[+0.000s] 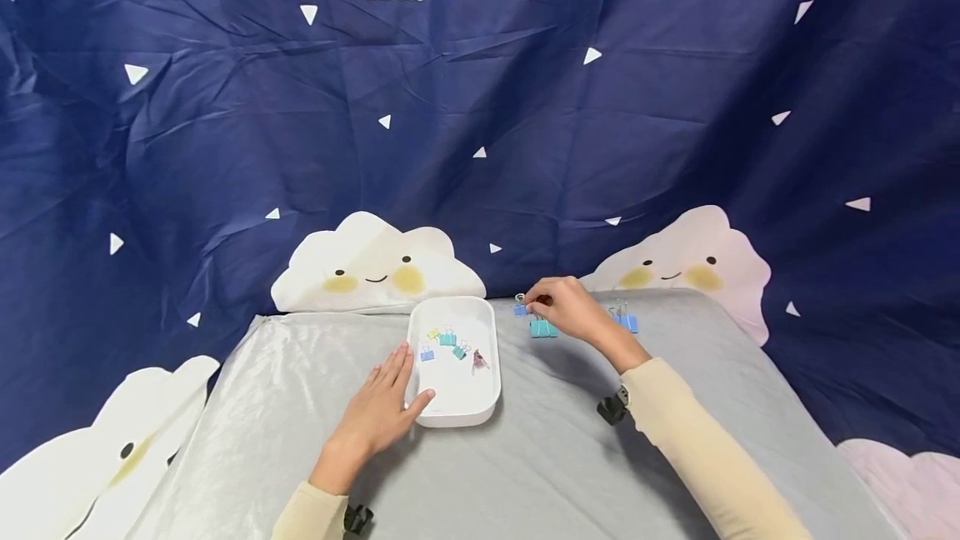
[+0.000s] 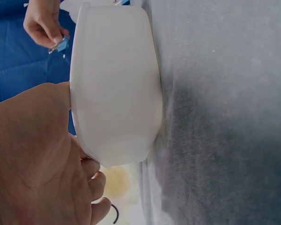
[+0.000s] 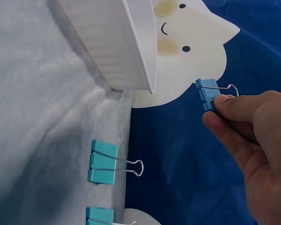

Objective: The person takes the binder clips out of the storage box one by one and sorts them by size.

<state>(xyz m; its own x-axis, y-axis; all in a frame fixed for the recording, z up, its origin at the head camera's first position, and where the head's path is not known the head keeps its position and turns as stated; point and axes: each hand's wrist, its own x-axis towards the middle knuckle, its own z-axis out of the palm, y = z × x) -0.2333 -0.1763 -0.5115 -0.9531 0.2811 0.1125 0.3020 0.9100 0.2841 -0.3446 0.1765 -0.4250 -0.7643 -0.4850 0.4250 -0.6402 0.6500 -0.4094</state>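
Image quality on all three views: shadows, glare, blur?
Head: soft shadow beside the beige fabric right sleeve, pale sheen on the left of the grey fabric sheet; small coloured binder clips in the white rectangular plastic tray lack fine detail. Left wrist: tray pale, nearly featureless; sheet partly shadowed. Right wrist: light-blue rectangular binder clip readable, no obvious motion blur.

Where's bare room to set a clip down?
Bare: near end of the white tray, short of the clips inside; grey cloth left of the tray and left hand; cloth between the sleeves. Crowded: right of the tray's far end, where the right hand pinches a blue clip near teal clips.
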